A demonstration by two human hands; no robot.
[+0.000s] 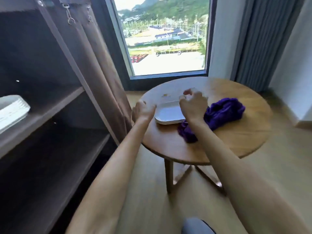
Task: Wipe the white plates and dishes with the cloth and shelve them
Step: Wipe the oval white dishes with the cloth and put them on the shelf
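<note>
Head-worn view, angled down, table (236,141) near

No readable txt anywhere: no labels, brands, nos. or signs showed on anything in the room, and whatever stood outside the window was too small and blurred to read.

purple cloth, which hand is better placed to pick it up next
Right. The right hand hovers beside the purple cloth, its wrist over it; the left hand is beyond the white plates.
</note>
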